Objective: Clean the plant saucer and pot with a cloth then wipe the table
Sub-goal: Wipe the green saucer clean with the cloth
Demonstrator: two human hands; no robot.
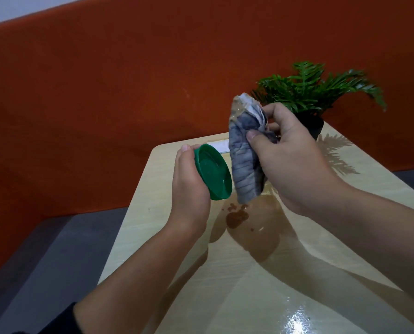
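One brown spill sits on the table below both hands. Left hand grips one green saucer tilted on edge, right hand is closed around one bunched grey cloth just beside it. One potted plant at the far corner, no readable writing anywhere.

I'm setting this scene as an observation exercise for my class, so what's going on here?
A person is cleaning up around a potted plant. The left hand holds a green plant saucer tilted above the table, while the right hand grips a bunched grey cloth beside it. Brown muddy spill lies on the tabletop below. The fern in its black pot stands at the far corner.
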